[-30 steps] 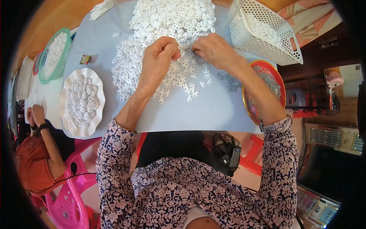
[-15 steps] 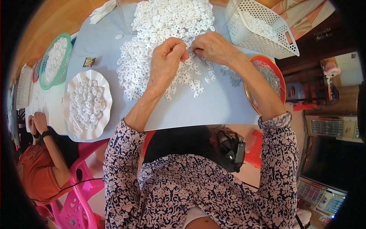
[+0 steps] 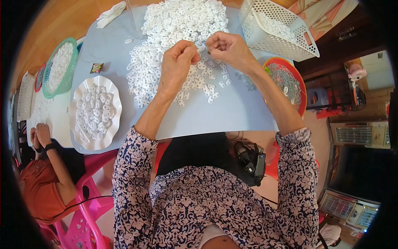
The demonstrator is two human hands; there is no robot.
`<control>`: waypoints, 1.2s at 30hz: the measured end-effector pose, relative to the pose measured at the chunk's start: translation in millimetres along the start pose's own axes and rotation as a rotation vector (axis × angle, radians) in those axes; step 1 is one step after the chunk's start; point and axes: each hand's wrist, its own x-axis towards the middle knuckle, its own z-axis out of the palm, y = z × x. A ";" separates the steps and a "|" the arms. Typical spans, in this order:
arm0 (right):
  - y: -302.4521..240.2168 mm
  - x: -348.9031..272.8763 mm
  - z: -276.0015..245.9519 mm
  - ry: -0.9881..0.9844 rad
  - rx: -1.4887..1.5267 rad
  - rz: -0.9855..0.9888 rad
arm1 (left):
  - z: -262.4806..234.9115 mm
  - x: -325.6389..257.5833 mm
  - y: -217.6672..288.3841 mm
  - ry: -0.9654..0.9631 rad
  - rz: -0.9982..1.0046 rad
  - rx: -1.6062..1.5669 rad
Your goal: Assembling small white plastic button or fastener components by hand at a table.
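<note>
Both hands, left hand and right hand, have lifted slightly since a moment ago above the white plastic pieces, fingertips pinched together on what seems one small piece, the heap lying at twelve o'clock.

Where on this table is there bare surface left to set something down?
The near edge of the grey table is bare, between the white scalloped plate and the red-rimmed bowl. A smaller patch lies between the green basket and the pile of white pieces. The middle, under both hands, is crowded.
</note>
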 end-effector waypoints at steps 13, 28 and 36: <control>27.4 -21.8 34.1 0.247 0.639 -0.039 | 4.0 -1.7 -8.6 -0.173 0.015 0.248; 24.3 -25.1 31.4 0.154 0.569 -0.041 | 2.3 -2.4 -9.6 -0.177 0.032 0.319; 26.3 -19.9 33.7 0.194 0.602 -0.089 | 0.7 -0.9 -10.5 -0.155 0.039 0.301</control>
